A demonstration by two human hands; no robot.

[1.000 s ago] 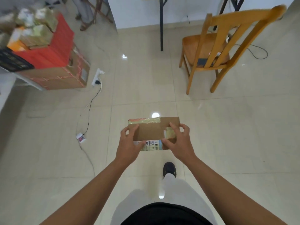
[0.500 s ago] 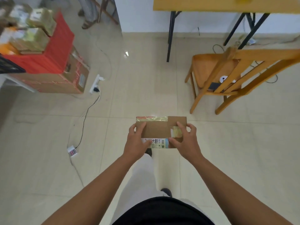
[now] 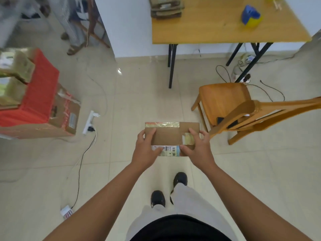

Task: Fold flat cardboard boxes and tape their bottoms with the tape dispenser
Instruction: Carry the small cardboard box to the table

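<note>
I hold a small flat brown cardboard box [image 3: 167, 136] in front of me at waist height, above the tiled floor. It carries a strip of yellowish tape along its top edge and a white barcode label at its bottom edge. My left hand [image 3: 146, 150] grips its left side, thumb on the label. My right hand [image 3: 197, 148] grips its right side, fingers over a taped patch. On the wooden table [image 3: 217, 26] ahead lie a stack of flat cardboard boxes [image 3: 166, 7] and a blue and yellow tape dispenser [image 3: 251, 16].
A wooden chair [image 3: 231, 106] stands close on my right, between me and the table. A red-topped carton [image 3: 40, 108] with small boxes on it sits at the left. A power strip [image 3: 89, 121] and cables cross the floor. Another person's legs [image 3: 73, 32] stand at the back left.
I have walked forward: the table, its box stack and the tape dispenser have come into view and the chair has moved closer. Both hands keep the same hold on the box.
</note>
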